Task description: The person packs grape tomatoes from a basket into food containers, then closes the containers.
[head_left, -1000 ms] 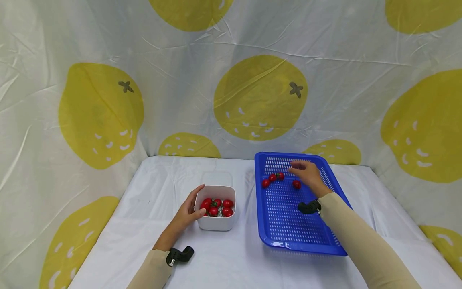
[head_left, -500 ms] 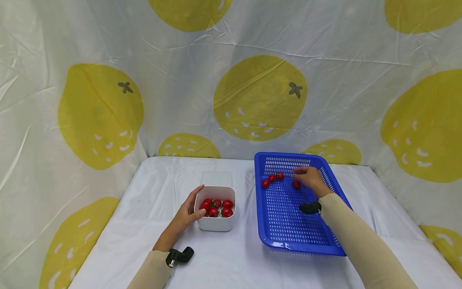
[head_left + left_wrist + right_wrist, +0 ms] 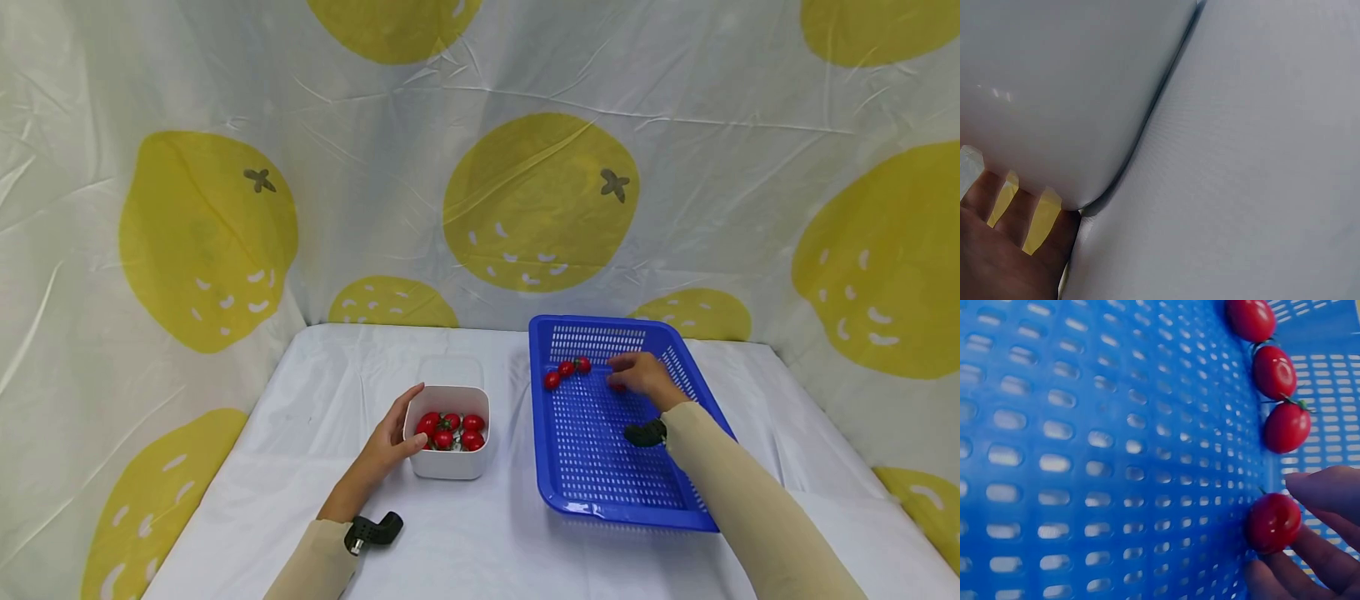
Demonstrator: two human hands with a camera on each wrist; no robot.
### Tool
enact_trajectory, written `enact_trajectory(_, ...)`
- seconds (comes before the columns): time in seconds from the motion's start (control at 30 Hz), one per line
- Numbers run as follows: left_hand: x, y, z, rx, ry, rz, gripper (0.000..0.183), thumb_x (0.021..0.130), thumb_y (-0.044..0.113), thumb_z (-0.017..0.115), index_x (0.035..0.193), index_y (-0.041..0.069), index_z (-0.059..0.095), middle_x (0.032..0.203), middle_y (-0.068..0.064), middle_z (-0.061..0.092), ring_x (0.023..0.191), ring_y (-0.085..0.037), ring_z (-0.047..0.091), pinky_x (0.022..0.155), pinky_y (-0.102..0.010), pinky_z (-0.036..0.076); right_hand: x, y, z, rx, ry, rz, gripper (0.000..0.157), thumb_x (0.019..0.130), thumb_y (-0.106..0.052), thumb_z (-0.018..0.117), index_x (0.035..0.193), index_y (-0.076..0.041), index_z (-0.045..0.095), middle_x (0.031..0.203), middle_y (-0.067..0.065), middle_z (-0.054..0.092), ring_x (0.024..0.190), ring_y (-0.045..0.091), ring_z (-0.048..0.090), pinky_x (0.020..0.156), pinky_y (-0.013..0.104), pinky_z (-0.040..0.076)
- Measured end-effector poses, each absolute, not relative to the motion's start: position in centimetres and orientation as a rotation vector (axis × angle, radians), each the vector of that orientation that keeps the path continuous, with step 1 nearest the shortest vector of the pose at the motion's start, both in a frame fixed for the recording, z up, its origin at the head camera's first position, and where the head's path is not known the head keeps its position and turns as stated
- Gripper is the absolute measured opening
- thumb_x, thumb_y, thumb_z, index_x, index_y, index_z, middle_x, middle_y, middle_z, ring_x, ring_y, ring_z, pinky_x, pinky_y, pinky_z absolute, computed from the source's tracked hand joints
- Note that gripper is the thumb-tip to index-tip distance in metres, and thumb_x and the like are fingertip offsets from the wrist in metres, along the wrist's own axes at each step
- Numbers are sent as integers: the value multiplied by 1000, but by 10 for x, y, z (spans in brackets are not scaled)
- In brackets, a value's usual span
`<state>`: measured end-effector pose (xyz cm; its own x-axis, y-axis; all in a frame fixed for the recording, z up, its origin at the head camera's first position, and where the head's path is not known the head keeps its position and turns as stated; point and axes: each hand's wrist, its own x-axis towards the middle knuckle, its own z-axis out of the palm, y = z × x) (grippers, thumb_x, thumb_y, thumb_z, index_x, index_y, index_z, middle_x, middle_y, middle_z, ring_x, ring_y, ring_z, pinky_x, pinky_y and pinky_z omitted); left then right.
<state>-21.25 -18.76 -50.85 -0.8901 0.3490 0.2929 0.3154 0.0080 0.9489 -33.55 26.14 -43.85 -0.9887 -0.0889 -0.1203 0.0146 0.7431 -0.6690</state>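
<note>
My left hand (image 3: 388,433) holds a white square container (image 3: 447,467) at its left side, thumb at the near rim and fingers along the outer wall. Several red cherry tomatoes (image 3: 443,439) lie inside it. My right hand (image 3: 641,377) is low inside a blue perforated basket (image 3: 551,467), around a single cherry tomato (image 3: 1274,523). In the right wrist view, the fingers lie behind and below that tomato, with the thumb a little above it. The tomato rests against the mesh, mostly hidden by the hand in the head view. Three other cherry tomatoes (image 3: 566,368) sit in a row to its left.
A clear lid (image 3: 450,368) lies behind the white container. A white cloth (image 3: 480,550) covers the table, and a lemon-print curtain (image 3: 375,183) hangs around it. The basket's raised rim surrounds the right hand's spot.
My right hand has moved down onto the single cherry tomato, which it now mostly covers. My left hand and the white container have stayed in place.
</note>
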Motion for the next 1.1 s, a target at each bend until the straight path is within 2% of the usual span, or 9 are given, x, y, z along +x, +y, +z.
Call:
enact_trajectory(0.13, -213, -188, -509, 739, 2209, 2074, 72, 90, 17, 59, 153, 25, 23, 155, -8, 25, 140, -32, 25, 107, -26, 34, -335, 261, -440, -123, 2823, -1045, 43, 85, -7, 70, 124, 7, 60, 121, 28, 61, 108, 41, 59, 98, 55, 42)
enact_trajectory(0.23, -213, -188, -510, 750, 2211, 2074, 72, 90, 17, 59, 153, 24, 23, 156, -8, 25, 141, -32, 25, 107, -26, 33, -334, 260, -441, -131, 2827, -1031, 42, 84, -5, 70, 124, 7, 61, 119, 28, 62, 105, 40, 60, 95, 53, 45)
enact_trajectory(0.57, -211, -187, -508, 710, 2220, 2067, 74, 90, 19, 59, 154, 22, 22, 157, -6, 22, 142, -30, 22, 110, -37, 31, -334, 256, -442, -168, 2864, -890, 41, 82, -5, 72, 121, 4, 64, 118, 25, 63, 106, 40, 58, 92, 51, 47)
enact_trajectory(0.77, -211, -187, -506, 734, 2199, 2079, 76, 90, 17, 59, 154, 13, 18, 157, -9, 22, 141, -33, 23, 106, -28, 35, -334, 256, -441, -192, 2870, -856, 39, 81, -1, 71, 119, 4, 65, 117, 25, 63, 103, 38, 58, 89, 50, 49)
enact_trajectory(0.93, -211, -187, -506, 736, 2204, 2077, 75, 90, 18, 59, 154, 17, 19, 158, -7, 20, 143, -31, 21, 106, -25, 34, -333, 258, -442, -200, 2868, -857, 39, 81, 0, 70, 119, 5, 65, 117, 26, 63, 102, 38, 58, 90, 50, 49)
enact_trajectory(1.1, -212, -187, -507, 761, 2211, 2072, 74, 90, 17, 58, 154, 21, 21, 160, -8, 15, 146, -29, 13, 109, -26, 30, -333, 258, -442, -176, 2864, -861, 38, 81, -1, 70, 119, 5, 65, 118, 27, 62, 102, 39, 56, 90, 50, 48)
